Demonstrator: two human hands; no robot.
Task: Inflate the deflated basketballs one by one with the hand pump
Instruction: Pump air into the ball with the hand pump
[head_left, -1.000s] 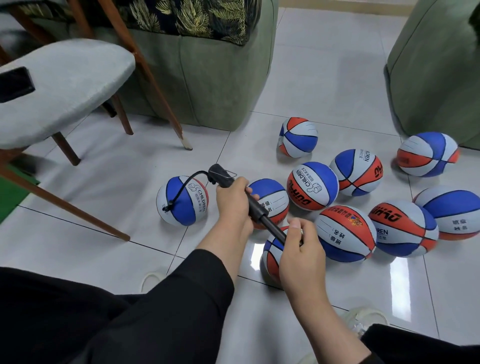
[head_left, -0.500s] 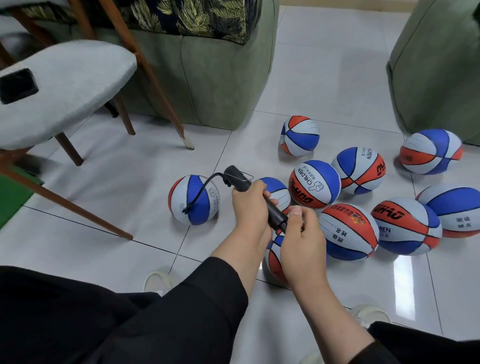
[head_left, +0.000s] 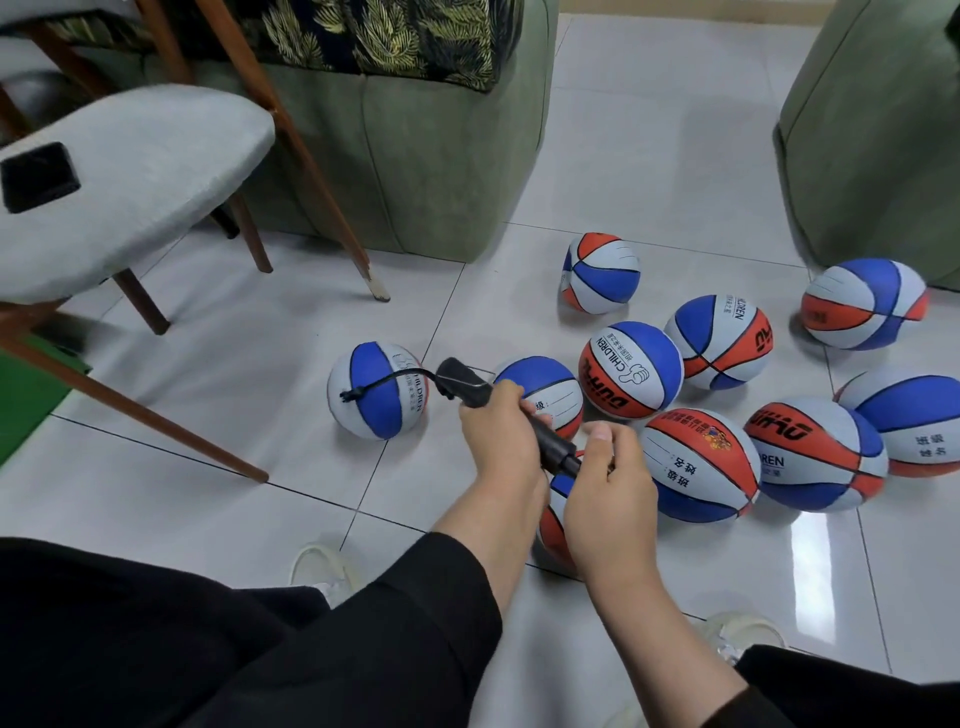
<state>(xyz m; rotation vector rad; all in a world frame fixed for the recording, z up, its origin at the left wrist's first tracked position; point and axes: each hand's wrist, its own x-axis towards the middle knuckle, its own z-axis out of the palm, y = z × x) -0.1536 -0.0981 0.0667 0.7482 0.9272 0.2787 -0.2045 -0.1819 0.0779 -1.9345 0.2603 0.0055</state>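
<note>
The hand pump (head_left: 511, 415) is gripped by the left hand (head_left: 501, 436) and right hand (head_left: 605, 483); bare floor (head_left: 218, 384) is left beside the hosed basketball (head_left: 378, 391).

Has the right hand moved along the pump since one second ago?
Yes. The right hand has pushed the handle in toward the left hand; the bare rod seen between them earlier is gone, and the hands nearly meet on the pump.

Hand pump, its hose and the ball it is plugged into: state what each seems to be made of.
Hand pump: matte black, probably plastic; its dull barrel shows no metallic glint.
Hose: thin black tube, likely flexible rubber or soft plastic, since it bends in an arc.
Ball: blue, white and a little orange panels with black seams and printed text, matte; probably rubber, though synthetic leather cannot be ruled out.
</note>
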